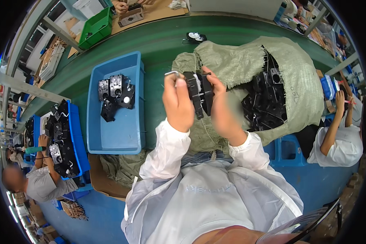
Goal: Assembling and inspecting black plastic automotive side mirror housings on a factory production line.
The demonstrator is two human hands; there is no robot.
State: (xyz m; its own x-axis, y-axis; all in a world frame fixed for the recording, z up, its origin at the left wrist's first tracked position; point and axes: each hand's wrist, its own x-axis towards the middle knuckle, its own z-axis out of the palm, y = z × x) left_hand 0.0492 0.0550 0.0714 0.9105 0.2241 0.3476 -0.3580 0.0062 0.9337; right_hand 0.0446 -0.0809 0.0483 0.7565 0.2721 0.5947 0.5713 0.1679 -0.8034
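Black plastic mechanism (194,91) is clasped between our left grip (179,106) and right grip (225,113); we hold it over the left part of the woven sack (307,87), right of the blue bin (114,138).

Left hand (179,107) and right hand (227,112) hold a black part (198,92). A blue bin (117,136) sits at its nine o'clock, a sack (303,91) at three.

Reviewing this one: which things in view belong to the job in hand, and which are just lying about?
Likely the job:
black assembly, between left hand and right hand
light-blue tray with loose parts
woven sack with black parts

Apparently lying about:
green bin
blue stool
cardboard box
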